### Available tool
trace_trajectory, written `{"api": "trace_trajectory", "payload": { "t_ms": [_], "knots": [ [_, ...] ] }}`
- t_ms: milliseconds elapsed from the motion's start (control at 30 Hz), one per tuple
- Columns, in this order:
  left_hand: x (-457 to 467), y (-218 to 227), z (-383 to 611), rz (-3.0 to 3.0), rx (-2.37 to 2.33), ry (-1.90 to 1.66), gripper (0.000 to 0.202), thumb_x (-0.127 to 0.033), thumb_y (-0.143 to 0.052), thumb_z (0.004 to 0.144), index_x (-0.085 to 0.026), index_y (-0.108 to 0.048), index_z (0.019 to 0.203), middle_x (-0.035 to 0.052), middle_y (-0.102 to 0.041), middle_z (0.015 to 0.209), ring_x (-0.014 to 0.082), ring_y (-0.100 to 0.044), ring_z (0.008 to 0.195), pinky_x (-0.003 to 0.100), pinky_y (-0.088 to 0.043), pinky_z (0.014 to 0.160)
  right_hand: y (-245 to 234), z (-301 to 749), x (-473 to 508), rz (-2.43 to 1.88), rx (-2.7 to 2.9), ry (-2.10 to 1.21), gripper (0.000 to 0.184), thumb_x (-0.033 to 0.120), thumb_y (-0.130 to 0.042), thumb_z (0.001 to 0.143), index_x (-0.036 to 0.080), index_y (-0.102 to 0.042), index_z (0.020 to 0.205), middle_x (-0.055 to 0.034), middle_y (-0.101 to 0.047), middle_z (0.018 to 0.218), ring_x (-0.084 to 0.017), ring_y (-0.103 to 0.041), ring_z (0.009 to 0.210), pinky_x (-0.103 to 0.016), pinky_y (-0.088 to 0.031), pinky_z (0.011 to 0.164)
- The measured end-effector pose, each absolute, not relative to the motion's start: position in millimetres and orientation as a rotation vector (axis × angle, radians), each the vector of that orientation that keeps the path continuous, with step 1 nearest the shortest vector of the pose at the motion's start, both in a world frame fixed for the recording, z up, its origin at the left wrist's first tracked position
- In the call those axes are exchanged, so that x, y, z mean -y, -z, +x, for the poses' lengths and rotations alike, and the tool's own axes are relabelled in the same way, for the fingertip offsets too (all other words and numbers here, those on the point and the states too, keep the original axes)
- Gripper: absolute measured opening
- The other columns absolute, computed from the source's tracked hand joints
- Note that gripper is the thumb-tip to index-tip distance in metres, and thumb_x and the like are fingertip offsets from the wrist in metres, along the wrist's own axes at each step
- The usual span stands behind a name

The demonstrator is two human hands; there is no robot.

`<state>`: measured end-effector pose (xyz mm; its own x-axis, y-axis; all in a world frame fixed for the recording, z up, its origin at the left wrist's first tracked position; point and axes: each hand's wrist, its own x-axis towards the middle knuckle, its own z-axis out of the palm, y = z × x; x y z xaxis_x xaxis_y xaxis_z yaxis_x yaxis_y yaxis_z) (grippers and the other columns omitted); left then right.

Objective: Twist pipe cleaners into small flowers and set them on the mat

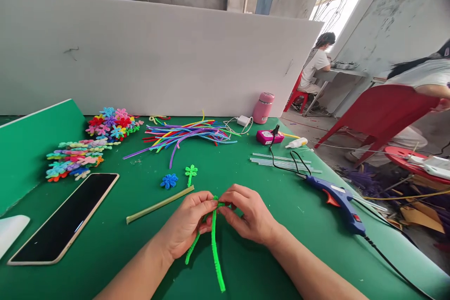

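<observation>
A bright green pipe cleaner (217, 253) is pinched between my two hands near the front middle of the table. My left hand (188, 220) grips its bent upper part, and one long end hangs down toward me while a shorter end shows below the left fingers. With thumb and forefinger, my right hand (248, 213) closes on the small looped part at the top; the exact shape there is partly hidden by the fingers. Just beyond lie a finished-looking green pipe-cleaner piece with loops and a stem (191, 174) and a blue pipe-cleaner flower (169, 181). A tan stick (160, 205) lies left of my hands.
Loose coloured pipe cleaners (190, 133) lie at the back, beside piles of pipe-cleaner flowers (114, 124). A phone (66, 220) rests at left. At right are a blue glue gun (337, 199), clear glue sticks (277, 161), a pink power strip (270, 137) and a pink bottle (263, 108).
</observation>
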<state>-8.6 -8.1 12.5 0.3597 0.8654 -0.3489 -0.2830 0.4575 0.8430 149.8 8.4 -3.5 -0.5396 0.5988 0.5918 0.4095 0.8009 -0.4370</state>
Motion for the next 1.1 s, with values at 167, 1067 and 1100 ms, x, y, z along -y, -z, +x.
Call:
{"api": "trace_trajectory", "payload": {
  "t_ms": [167,1067,1100],
  "knots": [
    [8.5,-8.9,-4.8,0.83,-0.905,-0.873,0.021,-0.028,-0.06,0.069,-0.017,-0.045,0.059,-0.0077,-0.034,0.051,0.0059,-0.031,0.047,0.018,-0.022,0.042,3.4,149.0,-8.7,-0.764,2.214,-0.252,0.012,0.018,-0.041,0.083,0.018,-0.05,0.074,-0.0019,-0.053,0.063,-0.012,-0.044,0.057,-0.024,-0.034,0.054],
    [7.5,2.6,-5.1,1.233,-1.078,-0.989,0.023,-0.037,-0.05,0.076,-0.018,-0.046,0.064,-0.0075,-0.03,0.051,0.0076,-0.026,0.047,0.019,-0.023,0.043,12.5,142.3,-14.7,-0.969,1.533,-1.459,0.036,0.048,-0.045,0.079,0.015,-0.046,0.065,0.0042,-0.037,0.056,-0.007,-0.03,0.051,-0.021,-0.024,0.047],
    [7.3,3.6,-4.6,1.141,-1.058,-1.012,0.023,-0.037,-0.053,0.074,-0.018,-0.046,0.064,-0.0076,-0.032,0.051,0.0071,-0.027,0.047,0.019,-0.024,0.043,12.8,143.0,-15.0,-0.98,1.555,-1.398,0.036,0.048,-0.045,0.079,0.015,-0.047,0.066,0.0037,-0.038,0.057,-0.008,-0.031,0.052,-0.021,-0.025,0.048]
  ]
}}
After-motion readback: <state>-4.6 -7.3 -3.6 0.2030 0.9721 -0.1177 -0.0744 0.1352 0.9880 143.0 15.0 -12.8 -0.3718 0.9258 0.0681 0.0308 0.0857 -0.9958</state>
